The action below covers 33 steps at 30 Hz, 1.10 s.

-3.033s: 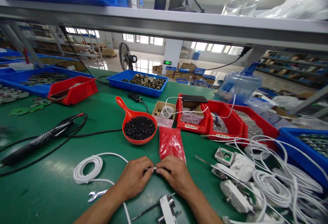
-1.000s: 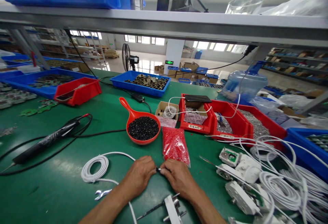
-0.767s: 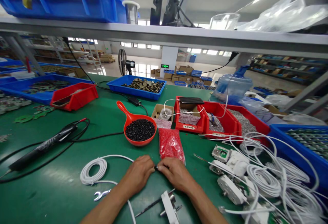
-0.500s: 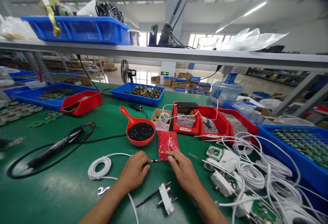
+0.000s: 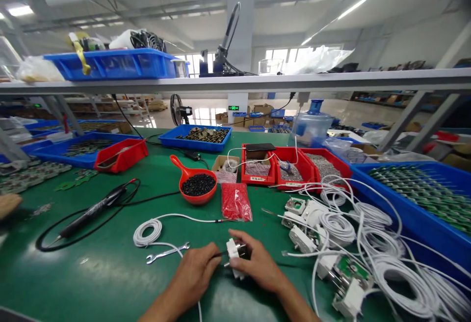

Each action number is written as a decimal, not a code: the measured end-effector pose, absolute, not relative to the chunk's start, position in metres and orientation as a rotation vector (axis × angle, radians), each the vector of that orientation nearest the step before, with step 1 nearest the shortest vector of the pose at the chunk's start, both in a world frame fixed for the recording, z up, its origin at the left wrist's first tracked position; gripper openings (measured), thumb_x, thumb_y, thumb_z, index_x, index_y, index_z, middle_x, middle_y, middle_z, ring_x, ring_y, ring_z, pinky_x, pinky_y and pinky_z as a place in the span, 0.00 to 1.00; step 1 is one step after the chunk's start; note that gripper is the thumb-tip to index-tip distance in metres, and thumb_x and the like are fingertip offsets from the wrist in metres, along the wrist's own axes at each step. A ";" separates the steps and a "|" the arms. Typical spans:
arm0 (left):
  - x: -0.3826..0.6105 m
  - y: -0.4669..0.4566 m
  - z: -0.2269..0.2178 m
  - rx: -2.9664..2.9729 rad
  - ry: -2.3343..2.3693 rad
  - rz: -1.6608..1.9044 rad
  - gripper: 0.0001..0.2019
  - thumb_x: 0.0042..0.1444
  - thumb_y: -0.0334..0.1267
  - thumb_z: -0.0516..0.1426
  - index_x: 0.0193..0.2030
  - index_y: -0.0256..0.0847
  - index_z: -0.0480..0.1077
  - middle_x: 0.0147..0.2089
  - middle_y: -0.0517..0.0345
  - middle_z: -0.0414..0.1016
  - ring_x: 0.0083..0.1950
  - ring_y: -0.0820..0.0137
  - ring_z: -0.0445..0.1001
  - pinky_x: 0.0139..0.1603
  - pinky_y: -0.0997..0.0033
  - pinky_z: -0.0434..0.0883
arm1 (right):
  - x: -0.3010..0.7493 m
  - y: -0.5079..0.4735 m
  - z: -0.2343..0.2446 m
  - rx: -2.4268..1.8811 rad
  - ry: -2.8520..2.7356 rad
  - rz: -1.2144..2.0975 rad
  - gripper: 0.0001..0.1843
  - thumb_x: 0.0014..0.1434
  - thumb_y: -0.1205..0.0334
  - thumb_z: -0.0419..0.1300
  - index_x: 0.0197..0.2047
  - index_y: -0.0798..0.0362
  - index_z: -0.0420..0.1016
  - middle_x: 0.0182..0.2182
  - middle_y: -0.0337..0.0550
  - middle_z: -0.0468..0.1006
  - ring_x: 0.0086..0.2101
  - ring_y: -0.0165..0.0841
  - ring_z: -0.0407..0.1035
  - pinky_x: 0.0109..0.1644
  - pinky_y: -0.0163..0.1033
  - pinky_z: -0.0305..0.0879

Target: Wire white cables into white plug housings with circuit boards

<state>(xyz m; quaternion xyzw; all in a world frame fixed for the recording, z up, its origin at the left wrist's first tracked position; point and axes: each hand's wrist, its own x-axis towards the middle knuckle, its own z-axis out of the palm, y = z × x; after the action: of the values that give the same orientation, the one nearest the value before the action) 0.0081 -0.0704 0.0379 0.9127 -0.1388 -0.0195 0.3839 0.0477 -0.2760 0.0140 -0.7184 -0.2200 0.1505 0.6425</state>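
Note:
My right hand (image 5: pixel 257 260) is closed around a white plug (image 5: pixel 233 253) with metal pins, held just over the green bench. My left hand (image 5: pixel 196 270) is closed in a pinch at the dark wire (image 5: pixel 221 254) on the plug's left side. Beyond my hands lies the white cable (image 5: pixel 172 216), partly coiled, its dark-and-red tip short of a bag of red pieces (image 5: pixel 236 201). An open-end wrench (image 5: pixel 167 252) rests left of my left hand, with the cable's other run crossing it.
An orange ladle (image 5: pixel 197 187) holds black pieces. Red bins (image 5: pixel 257 177) stand behind. White cables and plug parts (image 5: pixel 336 228) pile up at right beside a blue tray (image 5: pixel 371 204). A black pen-shaped tool (image 5: pixel 91 211) lies left. A shelf (image 5: pixel 235 84) spans above.
Both hands have left the cable tip and the red bag and come nearer. The plug, earlier lying on the bench, is now in my hands. The wrench shows more fully.

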 end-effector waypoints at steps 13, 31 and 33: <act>-0.025 -0.088 0.042 1.049 0.060 -0.754 0.21 0.52 0.56 0.59 0.31 0.35 0.68 0.12 0.72 0.46 0.13 0.82 0.39 0.14 0.80 0.43 | 0.045 -0.290 0.019 -1.216 -0.623 0.382 0.23 0.47 0.56 0.72 0.48 0.48 0.78 0.50 0.46 0.74 0.48 0.41 0.66 0.51 0.42 0.59; -0.001 -0.088 0.040 1.598 -0.023 -0.649 0.25 0.59 0.61 0.45 0.36 0.38 0.65 0.16 0.70 0.46 0.14 0.78 0.41 0.17 0.77 0.47 | 0.048 -0.284 0.010 -1.167 -0.433 0.450 0.25 0.46 0.56 0.73 0.47 0.53 0.76 0.34 0.41 0.76 0.33 0.31 0.67 0.36 0.33 0.60; -0.002 -0.089 0.036 1.799 -0.088 -0.461 0.23 0.60 0.58 0.47 0.32 0.38 0.64 0.18 0.66 0.52 0.17 0.78 0.48 0.20 0.77 0.49 | 0.047 -0.281 0.009 -1.191 -0.408 0.432 0.24 0.46 0.55 0.72 0.46 0.53 0.76 0.32 0.40 0.76 0.31 0.30 0.66 0.34 0.33 0.59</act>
<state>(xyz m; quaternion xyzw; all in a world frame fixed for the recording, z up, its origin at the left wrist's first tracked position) -0.0018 -0.0889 0.0362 0.7754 -0.0380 -0.1988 0.5982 0.0469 -0.2811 0.0085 -0.5525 -0.1894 0.2004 0.7866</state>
